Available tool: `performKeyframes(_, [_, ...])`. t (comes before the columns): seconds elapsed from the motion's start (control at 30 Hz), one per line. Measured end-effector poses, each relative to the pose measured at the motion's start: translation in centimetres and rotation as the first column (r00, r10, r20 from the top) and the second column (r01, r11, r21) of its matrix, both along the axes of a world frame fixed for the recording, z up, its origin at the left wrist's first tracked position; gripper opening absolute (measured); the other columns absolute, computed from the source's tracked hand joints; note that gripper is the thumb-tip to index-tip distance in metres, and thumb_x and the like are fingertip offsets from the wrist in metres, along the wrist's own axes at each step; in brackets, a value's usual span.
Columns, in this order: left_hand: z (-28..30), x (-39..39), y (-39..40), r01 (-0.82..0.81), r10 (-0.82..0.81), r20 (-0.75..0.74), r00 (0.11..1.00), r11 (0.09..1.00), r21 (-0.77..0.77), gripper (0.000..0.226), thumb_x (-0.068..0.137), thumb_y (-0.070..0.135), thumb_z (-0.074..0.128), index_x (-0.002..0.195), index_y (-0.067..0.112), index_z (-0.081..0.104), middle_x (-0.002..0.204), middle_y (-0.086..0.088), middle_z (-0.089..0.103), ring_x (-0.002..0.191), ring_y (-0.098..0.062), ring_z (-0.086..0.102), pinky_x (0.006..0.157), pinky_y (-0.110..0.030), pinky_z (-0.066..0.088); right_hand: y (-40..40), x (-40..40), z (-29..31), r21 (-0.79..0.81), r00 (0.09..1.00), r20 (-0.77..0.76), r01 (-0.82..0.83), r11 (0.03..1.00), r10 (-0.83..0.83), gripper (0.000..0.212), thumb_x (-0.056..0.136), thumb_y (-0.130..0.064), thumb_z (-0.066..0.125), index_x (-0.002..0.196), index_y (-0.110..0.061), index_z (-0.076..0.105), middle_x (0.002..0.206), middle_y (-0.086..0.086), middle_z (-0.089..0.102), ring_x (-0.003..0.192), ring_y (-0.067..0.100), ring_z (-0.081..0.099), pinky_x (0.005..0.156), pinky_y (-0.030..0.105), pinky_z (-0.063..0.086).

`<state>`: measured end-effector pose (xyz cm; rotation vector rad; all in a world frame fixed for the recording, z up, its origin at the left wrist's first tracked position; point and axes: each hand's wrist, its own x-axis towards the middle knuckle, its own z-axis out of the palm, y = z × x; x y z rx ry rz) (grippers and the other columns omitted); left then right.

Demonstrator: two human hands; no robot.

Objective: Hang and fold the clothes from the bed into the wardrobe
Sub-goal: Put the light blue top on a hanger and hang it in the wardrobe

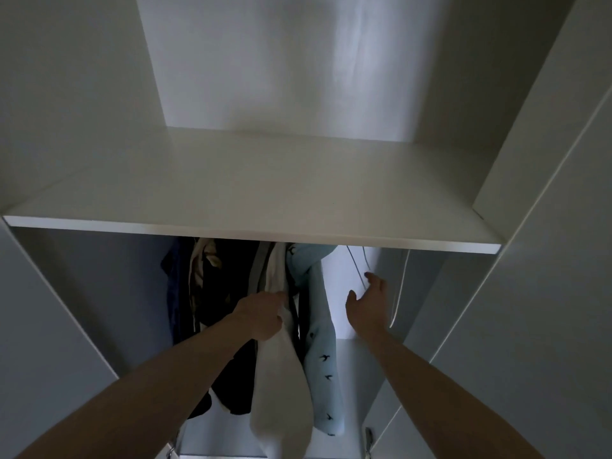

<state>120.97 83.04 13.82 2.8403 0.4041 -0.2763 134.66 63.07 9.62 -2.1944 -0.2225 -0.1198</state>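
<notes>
- Step in hand: hanging. Both arms reached into the wardrobe (530, 293), under the shelf (251, 193).
- The left hand (261, 314) had its fingers curled tight round the upper part of a white garment (281, 392), which hung down from that grip among the hung clothes.
- The right hand (367, 303) was spread, fingers straight and parted, holding nothing. It was close to a thin white hanger (399, 293) at the right of the compartment, and contact could not be confirmed.
- The rail was hidden behind the shelf edge, so it could not be told whether the white garment was already on a hanger.
- Contents of the hanging compartment, left to right: a navy garment (174, 293), dark garments (225, 293), the white garment, then a pale blue garment (323, 359) printed with small dark birds. At least one bare hanger was at the far right.
- Upper compartment: nothing was seen on the shelf.
- Judgement on the next move: the free hand takes a bare hanger or parts the clothes, while the grip keeps the white garment from slipping.
- The bed was out of view, so the remaining clothes could not be assessed.
</notes>
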Motion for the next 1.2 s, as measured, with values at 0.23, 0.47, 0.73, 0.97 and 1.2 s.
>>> performKeyframes(0.23, [0.2,-0.1,-1.1,-0.010,0.011,0.034,0.999,1.000,-0.028,0.058,0.098,0.031,0.051,0.154,0.031,0.034,0.131,-0.006,0.062,0.117,-0.027,0.060,0.085,-0.030,0.048,-1.7,3.3,0.2,-0.302,0.973,-0.224,-0.019,0.953,-0.051,0.066,0.100,-0.020,0.056,0.156,-0.009,0.023,0.154,0.014,0.034,0.129,0.040,0.055,0.100,0.045,0.049])
performKeyframes(0.47, [0.0,-1.0,-1.6,-0.015,0.023,0.117,0.993,0.997,-0.070,0.043,0.102,0.030,0.052,0.145,0.031,0.050,0.128,-0.001,0.065,0.115,-0.019,0.061,0.088,-0.024,0.046,-1.1,5.5,-0.7,-0.166,0.927,-0.374,-0.046,0.985,-0.020,0.041,0.103,-0.027,0.054,0.140,-0.009,0.054,0.137,0.011,0.058,0.129,0.031,0.056,0.103,0.036,0.049])
performKeyframes(0.73, [0.9,-1.0,-2.1,-0.036,0.053,0.167,0.984,0.994,-0.107,0.029,0.097,0.029,0.058,0.125,0.030,0.066,0.121,-0.001,0.068,0.115,-0.021,0.062,0.099,-0.033,0.050,-0.2,4.6,1.9,0.438,0.600,-0.741,0.094,0.894,0.300,0.033,0.105,-0.004,0.024,0.099,-0.006,0.056,0.063,0.006,0.054,0.048,0.014,0.052,0.033,0.014,0.029])
performKeyframes(0.97, [2.3,-0.4,-4.2,0.030,-0.003,0.194,0.981,0.991,-0.133,0.034,0.099,0.021,0.053,0.129,0.022,0.068,0.130,-0.001,0.067,0.117,-0.020,0.062,0.100,-0.030,0.049,-0.5,1.8,4.8,0.529,0.674,-0.704,0.287,0.799,0.224,0.023,0.103,-0.003,0.039,0.097,-0.014,0.059,0.068,0.004,0.058,0.035,0.007,0.043,0.034,0.015,0.029])
performKeyframes(1.2, [2.9,-1.4,-4.5,0.092,-0.045,0.237,0.970,0.978,-0.189,0.027,0.097,0.021,0.060,0.122,0.020,0.071,0.108,0.000,0.071,0.099,-0.016,0.066,0.088,-0.029,0.054,-2.9,-2.7,5.0,0.570,0.625,-0.716,0.263,0.779,0.313,0.018,0.105,-0.009,0.046,0.090,-0.014,0.055,0.063,0.001,0.063,0.034,0.005,0.039,0.035,0.014,0.027])
